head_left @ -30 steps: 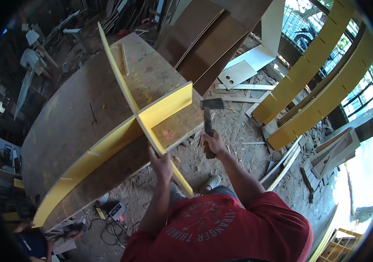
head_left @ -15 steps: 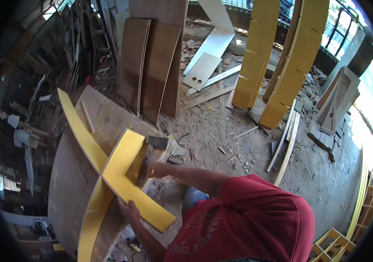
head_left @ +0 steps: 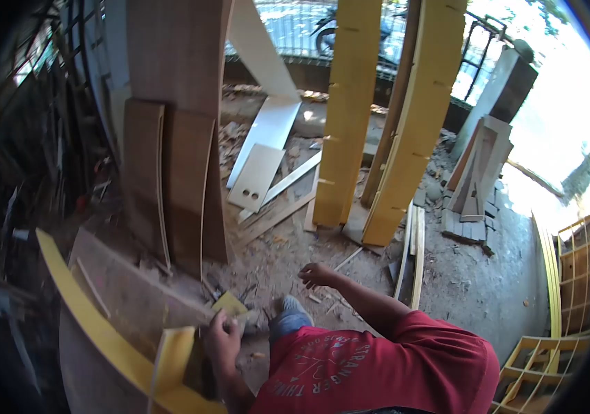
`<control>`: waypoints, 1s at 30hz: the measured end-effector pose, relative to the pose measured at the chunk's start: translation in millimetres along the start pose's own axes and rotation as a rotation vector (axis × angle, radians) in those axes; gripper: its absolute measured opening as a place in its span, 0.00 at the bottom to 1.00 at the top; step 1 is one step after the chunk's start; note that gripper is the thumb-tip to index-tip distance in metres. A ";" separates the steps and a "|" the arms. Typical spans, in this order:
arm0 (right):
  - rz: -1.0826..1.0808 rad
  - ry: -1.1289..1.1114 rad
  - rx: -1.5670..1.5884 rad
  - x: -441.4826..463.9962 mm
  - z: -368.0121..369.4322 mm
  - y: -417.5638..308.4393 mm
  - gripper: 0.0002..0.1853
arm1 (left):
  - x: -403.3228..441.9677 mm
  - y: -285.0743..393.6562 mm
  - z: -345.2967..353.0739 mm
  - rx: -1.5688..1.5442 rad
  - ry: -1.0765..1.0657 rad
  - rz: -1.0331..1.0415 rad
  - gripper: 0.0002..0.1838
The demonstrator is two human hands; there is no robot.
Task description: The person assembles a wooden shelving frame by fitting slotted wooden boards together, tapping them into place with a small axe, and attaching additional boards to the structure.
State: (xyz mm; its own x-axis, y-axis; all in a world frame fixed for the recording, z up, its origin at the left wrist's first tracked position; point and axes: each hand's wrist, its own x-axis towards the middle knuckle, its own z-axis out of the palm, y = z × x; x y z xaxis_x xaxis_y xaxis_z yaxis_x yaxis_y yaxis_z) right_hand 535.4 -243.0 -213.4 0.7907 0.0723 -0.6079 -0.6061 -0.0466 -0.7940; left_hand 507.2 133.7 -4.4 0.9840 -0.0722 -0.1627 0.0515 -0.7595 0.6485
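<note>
My left hand (head_left: 222, 337) is over the near edge of the workbench (head_left: 129, 293), its fingers curled; whatever it may hold is too small or hidden. Close beside it stands a short yellow board (head_left: 172, 355), joined to a long curved yellow board (head_left: 84, 310) that lies across the bench. A small yellowish piece (head_left: 229, 303) shows just beyond the fingertips. Out over the littered floor, my right hand (head_left: 317, 275) is empty, with its fingers loosely bent and apart. The hammer cannot be made out.
Brown panels (head_left: 188, 186) lean upright beyond the bench. Tall yellow slotted boards (head_left: 350, 117) stand ahead, with a white board (head_left: 257, 176) to their left. Narrow strips (head_left: 418, 259) lie on the floor at right. Yellow lattice frames (head_left: 533, 359) are at the lower right.
My right hand has come away from the yellow boards and no longer shows the hammer. My left hand has left the short yellow board. The view has swung right, shifting the bench lower left.
</note>
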 end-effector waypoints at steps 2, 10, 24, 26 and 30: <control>0.037 0.147 -0.004 -0.9 -54.4 -18.6 0.25 | 51.3 29.9 13.6 -0.011 -0.106 0.149 0.27; -0.085 0.639 0.325 -52.6 -196.1 -119.2 0.23 | 203.4 120.2 33.4 0.002 -0.305 0.431 0.29; -0.468 0.889 0.201 151.1 -546.3 -273.7 0.22 | 287.4 197.6 96.1 -0.036 -0.010 0.146 0.29; -0.469 0.931 0.057 157.5 -583.4 -332.4 0.29 | 290.7 215.6 105.1 -0.045 0.034 0.076 0.30; -0.703 1.182 -0.068 217.4 -658.4 -381.3 0.37 | 290.9 239.7 143.3 -0.009 0.054 0.019 0.30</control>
State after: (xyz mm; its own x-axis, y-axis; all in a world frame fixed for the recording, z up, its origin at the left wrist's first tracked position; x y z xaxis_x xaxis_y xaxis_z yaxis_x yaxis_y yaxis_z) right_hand 994.9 -865.5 -47.5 0.5491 -0.7799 0.3003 -0.0740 -0.4032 -0.9121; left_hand 781.3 -162.0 -2.9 0.9926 -0.0512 -0.1102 0.0342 -0.7523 0.6580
